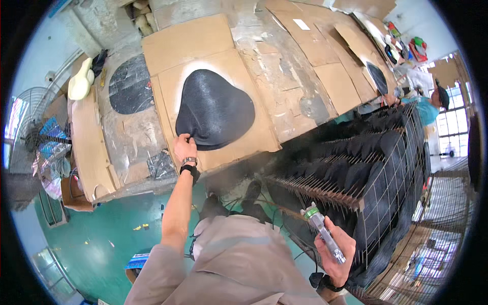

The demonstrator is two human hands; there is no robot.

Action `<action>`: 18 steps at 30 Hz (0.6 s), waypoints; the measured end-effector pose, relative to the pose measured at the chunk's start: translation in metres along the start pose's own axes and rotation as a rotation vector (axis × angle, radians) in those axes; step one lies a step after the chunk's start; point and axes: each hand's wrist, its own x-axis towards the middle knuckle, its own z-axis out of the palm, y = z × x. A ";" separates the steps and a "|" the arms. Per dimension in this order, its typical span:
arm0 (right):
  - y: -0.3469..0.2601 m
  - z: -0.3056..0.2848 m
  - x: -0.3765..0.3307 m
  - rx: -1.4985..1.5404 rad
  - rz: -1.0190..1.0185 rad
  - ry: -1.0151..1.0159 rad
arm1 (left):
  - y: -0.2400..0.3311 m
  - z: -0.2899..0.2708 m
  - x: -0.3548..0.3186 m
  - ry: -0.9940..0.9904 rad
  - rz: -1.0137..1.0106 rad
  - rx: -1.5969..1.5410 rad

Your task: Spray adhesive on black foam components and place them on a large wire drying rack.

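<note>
A black, rounded-triangular fabric cover (pixel 216 109) lies on a cardboard sheet (pixel 185 40) on the bench, with a whitish sprayed haze on the cardboard along its upper edge. At the cover's near left corner, my left hand (pixel 185 148) has its fingers closed on the edge, where the fabric wrinkles. My right hand (pixel 335 251) is wrapped round a metal spray gun (pixel 325 235) with a green ring near its nozzle. It holds the gun low on the right, away from the bench and beside a wire rack.
The wire rack (pixel 389 195) holds many black pieces close on my right. A pale yellow saddle-shaped foam (pixel 81 80) sits at the bench's left end, near a fan (pixel 38 114). Another person (pixel 429 107) is at the far right. A hose and cables hang near my legs.
</note>
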 end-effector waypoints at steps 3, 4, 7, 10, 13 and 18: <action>-0.001 0.014 -0.008 0.022 0.059 0.027 | 0.006 0.008 0.008 -0.087 -0.519 -0.796; -0.001 0.019 -0.010 0.039 0.085 0.030 | 0.000 0.018 0.016 -0.094 -0.509 -0.794; 0.002 0.035 -0.017 0.051 0.116 0.032 | 0.012 0.025 0.036 -0.203 -1.032 -1.619; 0.018 0.039 -0.026 0.039 0.123 0.039 | 0.093 0.012 0.051 -0.361 -0.830 -1.706; 0.029 0.035 -0.034 0.027 0.144 0.044 | 0.186 -0.014 0.077 -0.450 -0.559 -1.762; 0.050 0.027 -0.040 0.068 0.140 0.065 | 0.321 -0.079 0.116 -0.497 -0.160 -1.884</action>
